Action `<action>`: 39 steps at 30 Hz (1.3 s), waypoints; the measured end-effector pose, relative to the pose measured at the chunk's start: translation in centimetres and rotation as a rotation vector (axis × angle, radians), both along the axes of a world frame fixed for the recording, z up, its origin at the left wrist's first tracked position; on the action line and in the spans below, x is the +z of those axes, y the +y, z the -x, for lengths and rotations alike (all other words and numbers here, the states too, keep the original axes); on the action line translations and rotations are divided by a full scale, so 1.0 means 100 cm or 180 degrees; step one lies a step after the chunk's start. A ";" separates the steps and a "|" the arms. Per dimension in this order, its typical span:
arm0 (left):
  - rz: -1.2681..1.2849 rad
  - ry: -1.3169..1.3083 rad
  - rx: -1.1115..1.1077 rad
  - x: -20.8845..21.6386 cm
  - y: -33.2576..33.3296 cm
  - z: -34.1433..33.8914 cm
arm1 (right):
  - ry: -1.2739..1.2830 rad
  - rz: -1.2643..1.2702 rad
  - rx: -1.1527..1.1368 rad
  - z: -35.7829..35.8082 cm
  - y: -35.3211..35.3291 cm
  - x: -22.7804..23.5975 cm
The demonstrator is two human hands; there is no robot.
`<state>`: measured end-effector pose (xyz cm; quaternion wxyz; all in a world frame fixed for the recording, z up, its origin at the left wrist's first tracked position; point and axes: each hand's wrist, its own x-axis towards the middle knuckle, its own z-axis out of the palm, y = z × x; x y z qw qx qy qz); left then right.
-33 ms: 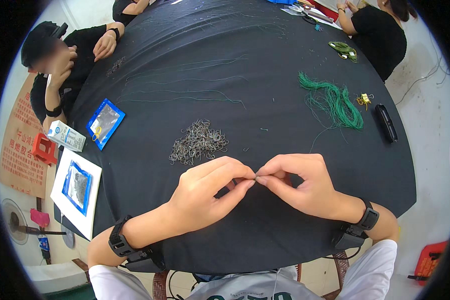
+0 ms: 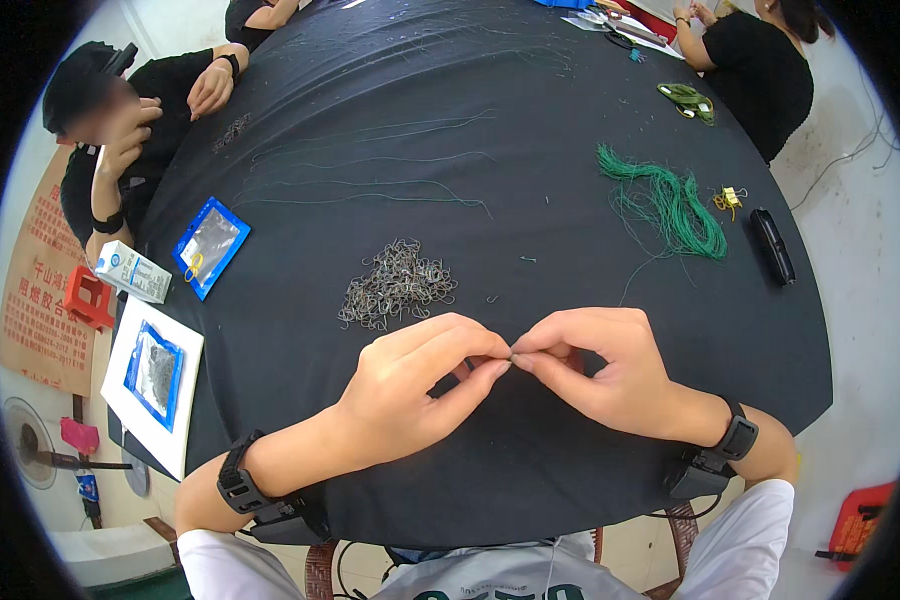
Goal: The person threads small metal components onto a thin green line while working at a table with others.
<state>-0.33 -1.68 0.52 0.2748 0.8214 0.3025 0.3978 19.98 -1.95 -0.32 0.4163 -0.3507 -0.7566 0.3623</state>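
Observation:
My left hand [image 2: 417, 377] and my right hand [image 2: 602, 372] meet fingertip to fingertip over the near part of the black-covered table. Thumb and forefinger of each are pinched together. Whatever sits between the tips is too small and covered to make out. Just beyond my left hand lies a heap of small metal fish hooks [image 2: 398, 285]. One loose hook [image 2: 491, 299] rests to the right of the heap. Farther right is a bundle of green thread [image 2: 680, 205], with a few strands trailing toward me.
Several cut threads [image 2: 370, 184] stretch across the middle of the black cloth [image 2: 530, 450]. At left are a blue-edged pouch [image 2: 211, 247], a carton [image 2: 133, 271] and a white board [image 2: 183, 400] bearing another pouch. A black case [image 2: 771, 246] and yellow clip [image 2: 730, 198] lie right. Other people sit around the table.
My hands have stayed practically still, fingertips together. The person at the far left has shifted the fingers of a raised hand slightly.

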 end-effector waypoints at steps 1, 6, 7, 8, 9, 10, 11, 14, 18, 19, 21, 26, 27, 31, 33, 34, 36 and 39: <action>-0.0018 0.0008 -0.0024 0.000 0.001 0.001 | -0.0051 -0.0247 -0.0028 0.001 0.001 0.000; -0.0162 0.0058 -0.0057 0.001 0.003 0.002 | -0.0074 -0.0150 0.0023 0.000 0.002 0.003; -0.0129 0.0028 -0.0010 0.001 0.003 0.002 | -0.0102 0.0130 0.0049 -0.001 0.001 0.005; -0.0095 -0.0004 0.0037 0.001 0.003 0.001 | -0.0102 0.0131 0.0048 -0.002 0.002 0.004; -0.0097 -0.0002 0.0037 0.001 0.003 0.001 | -0.0023 0.0207 0.0058 -0.002 0.002 0.003; -0.0073 0.0014 0.0047 0.002 0.003 0.002 | 0.0055 0.0283 0.0069 -0.002 0.003 0.002; -0.0048 0.0030 0.0056 0.003 0.004 0.002 | 0.0055 0.0283 0.0069 -0.002 0.003 0.001; -0.0064 0.0025 0.0082 0.003 0.005 0.003 | 0.0255 0.0421 0.0031 -0.002 0.004 0.000; -0.0055 0.0027 0.0093 0.003 0.004 0.002 | 0.0335 0.0524 0.0066 -0.001 0.003 0.000; -0.0063 0.0022 0.0088 0.002 0.004 0.002 | 0.0360 0.0556 0.0086 -0.001 0.003 0.000; -0.0071 0.0020 0.0088 0.002 0.004 0.002 | 0.0309 0.0567 0.0095 -0.001 0.003 0.000; -0.0044 0.0051 0.0053 0.002 0.004 0.002 | 0.0121 0.0522 0.0063 -0.002 0.003 0.003; -0.0044 0.0052 0.0054 0.002 0.004 0.002 | 0.0116 0.0470 0.0082 -0.002 0.003 0.002; -0.0077 0.0049 0.0009 0.003 0.004 0.002 | 0.0077 0.0486 0.0136 -0.002 0.003 0.002; -0.0089 0.0051 -0.0007 0.003 0.004 0.002 | 0.0229 0.0811 0.0190 -0.001 0.002 0.002; -0.0098 0.0056 -0.0006 0.002 0.004 0.002 | 0.0379 0.1136 0.0240 -0.001 0.002 0.001; -0.0107 0.0062 -0.0004 0.002 0.004 0.002 | 0.0560 0.1510 0.0374 -0.002 0.004 0.002; -0.0166 0.0054 -0.0032 0.002 0.003 0.002 | 0.0887 0.2057 0.0612 -0.003 0.006 0.001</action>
